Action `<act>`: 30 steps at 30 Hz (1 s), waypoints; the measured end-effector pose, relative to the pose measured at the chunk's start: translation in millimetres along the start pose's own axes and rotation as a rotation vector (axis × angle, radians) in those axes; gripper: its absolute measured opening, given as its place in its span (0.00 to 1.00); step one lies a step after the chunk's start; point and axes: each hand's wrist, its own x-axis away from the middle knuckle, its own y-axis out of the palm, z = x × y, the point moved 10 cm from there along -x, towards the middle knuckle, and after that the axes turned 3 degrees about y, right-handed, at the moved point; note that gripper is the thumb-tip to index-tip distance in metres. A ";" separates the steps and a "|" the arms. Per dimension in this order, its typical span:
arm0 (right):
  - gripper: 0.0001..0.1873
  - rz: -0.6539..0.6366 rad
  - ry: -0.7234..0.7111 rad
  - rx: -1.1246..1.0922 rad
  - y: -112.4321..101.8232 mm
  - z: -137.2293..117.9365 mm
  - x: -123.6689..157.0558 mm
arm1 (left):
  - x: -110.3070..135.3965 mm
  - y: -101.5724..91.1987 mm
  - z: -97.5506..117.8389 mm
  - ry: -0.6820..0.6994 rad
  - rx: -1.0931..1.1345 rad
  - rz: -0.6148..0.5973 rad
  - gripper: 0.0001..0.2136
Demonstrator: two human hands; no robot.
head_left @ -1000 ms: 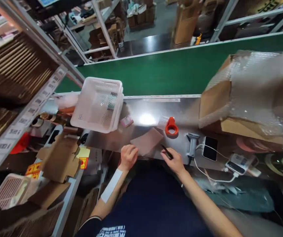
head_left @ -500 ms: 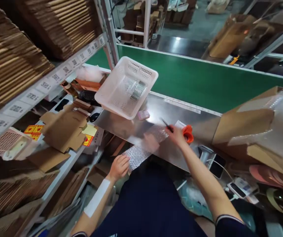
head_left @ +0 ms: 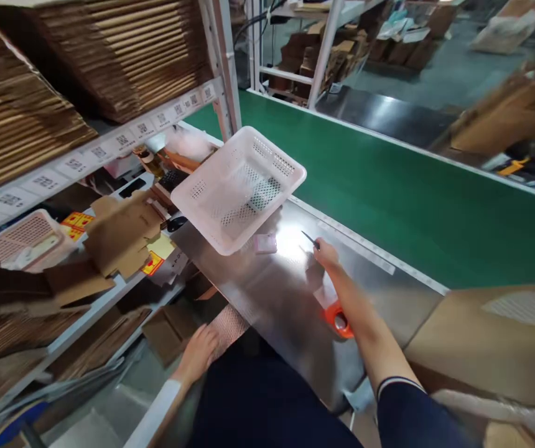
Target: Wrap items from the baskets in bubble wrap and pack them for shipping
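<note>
Left hand (head_left: 202,348): nearest, out past the edge of the metal surface (head_left: 290,342), fingers closed on one end of the bubble-wrap sheet (head_left: 227,325).
Bubble-wrap sheet: across the surface's near edge, partly beyond it; half a second ago, spread over the surface as far as the right hand (head_left: 327,254).
Sheet and right hand: now well apart; in judgement, sheet under control of the left fingers alone.
Orange tape dispenser (head_left: 331,313): on the surface beside the right forearm, against a white slip (head_left: 326,294); earlier, right beside the right hand.
Right hand: now reaching farther forward, past the dispenser, fingers closed around a slim black tool (head_left: 309,239), pointed leftward.
Small pink box (head_left: 265,243): on the surface, left of the tool's tip, just beside the white basket (head_left: 227,233), much as earlier.
Green conveyor belt (head_left: 389,193): farthest of these, beyond the surface; framed differently after a swing of view.
</note>
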 end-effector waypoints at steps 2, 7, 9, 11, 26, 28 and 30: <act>0.15 -0.043 -0.023 -0.027 19.9 3.8 -11.9 | -57.9 -20.1 36.2 0.079 0.009 0.112 0.17; 0.22 0.009 0.068 -0.114 39.1 34.3 -14.0 | -185.8 -13.6 85.6 0.134 -0.026 0.037 0.25; 0.25 0.089 0.205 -0.119 33.3 66.8 -2.3 | -203.7 -4.9 84.3 0.098 -0.044 -0.001 0.23; 0.24 0.152 0.326 -0.064 25.9 99.3 14.9 | -202.3 0.9 78.8 0.088 -0.044 -0.022 0.21; 0.18 -0.157 -0.620 0.079 79.3 -217.7 4.5 | -147.7 15.6 56.0 0.021 0.107 -0.051 0.22; 0.12 -0.162 -0.586 0.107 77.5 -214.6 -1.2 | -146.3 15.5 54.4 0.005 0.144 -0.054 0.22; 0.15 -0.146 -0.514 0.131 68.7 -191.8 -1.2 | -144.6 14.0 53.1 -0.008 0.179 -0.047 0.22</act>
